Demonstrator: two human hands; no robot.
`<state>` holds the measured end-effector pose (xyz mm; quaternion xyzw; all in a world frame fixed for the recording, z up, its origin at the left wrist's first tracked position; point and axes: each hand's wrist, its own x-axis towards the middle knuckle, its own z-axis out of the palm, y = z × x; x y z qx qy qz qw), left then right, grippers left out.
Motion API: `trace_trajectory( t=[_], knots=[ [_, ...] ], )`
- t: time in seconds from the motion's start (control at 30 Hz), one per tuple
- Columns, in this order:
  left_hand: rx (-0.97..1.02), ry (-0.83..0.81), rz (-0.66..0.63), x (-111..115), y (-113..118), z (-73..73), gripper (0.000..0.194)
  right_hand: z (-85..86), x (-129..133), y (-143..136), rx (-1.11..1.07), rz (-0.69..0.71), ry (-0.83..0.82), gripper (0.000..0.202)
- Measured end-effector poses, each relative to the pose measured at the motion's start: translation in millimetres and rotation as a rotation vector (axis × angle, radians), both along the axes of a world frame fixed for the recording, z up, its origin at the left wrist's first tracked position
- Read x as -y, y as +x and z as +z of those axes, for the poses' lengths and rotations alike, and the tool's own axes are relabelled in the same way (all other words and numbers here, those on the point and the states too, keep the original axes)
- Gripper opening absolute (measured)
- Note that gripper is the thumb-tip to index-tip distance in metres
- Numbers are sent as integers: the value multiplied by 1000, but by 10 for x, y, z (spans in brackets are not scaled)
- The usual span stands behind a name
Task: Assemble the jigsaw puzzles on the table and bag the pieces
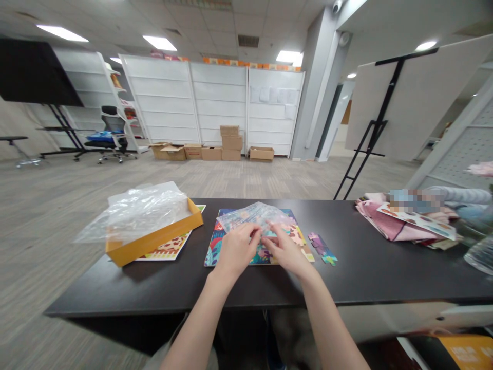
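A clear plastic bag (252,212) with faint printing lies tilted over a colourful jigsaw puzzle (216,245) on the dark table. My left hand (239,247) is closed, thumb and fingers pinching the near edge of the bag. Close beside it, my right hand (288,251) has its thumb and bent fingers on the bag's edge too. Both hands are above the puzzle and hide part of it. Just right of the puzzle lie several joined puzzle pieces (322,248), purple and green.
An open yellow box (157,239) with crumpled clear plastic (142,208) stands at the left, on a printed sheet (169,248). Folded pink cloths (379,222) and a glass vase (481,254) are at the right. The dark table's (154,293) near edge is before me.
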<state>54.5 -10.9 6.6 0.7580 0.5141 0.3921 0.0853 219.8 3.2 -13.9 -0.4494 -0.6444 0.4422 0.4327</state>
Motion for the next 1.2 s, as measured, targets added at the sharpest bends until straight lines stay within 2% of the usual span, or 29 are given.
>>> trace_trajectory(
  t=[0.07, 0.13, 0.27, 0.33, 0.4, 0.53, 0.63, 0.73, 0.93, 1.07, 1.2],
  knots=[
    [-41, -6, 55, -3, -22, 4, 13, 38, 20, 167, 91, -23, 55, 43],
    [-96, -13, 84, 3, -39, 14, 13, 57, 22, 440, 213, -119, 100, 31],
    [-195, -29, 77, 21, -45, 34, 16, -3, 9, 1038, 661, -643, 125, 29],
    [-228, -36, 71, 19, -39, 36, 17, -66, 15, 1217, 853, -764, 88, 41],
    [-248, -35, 65, 7, -30, 29, 18, -121, 28, 1285, 972, -749, 40, 49],
    [-256, -10, 58, -22, -21, 8, 18, -180, 29, 1259, 1062, -637, 61, 32],
    [-253, -6, 65, -32, -31, 5, 18, -214, -3, 1282, 1068, -618, 87, 28],
    [-248, -8, 66, -30, -55, 9, 19, -263, -41, 1361, 1003, -590, 119, 30],
    [-249, -18, 62, -18, -111, -3, 17, -277, -67, 1462, 878, -528, 126, 47],
    [-257, -20, 63, -10, -113, -15, 18, -211, -63, 1473, 776, -506, 129, 42],
    [-278, -22, 58, -10, -91, -14, 18, -189, -64, 1482, 602, -548, 102, 31]
  ],
)
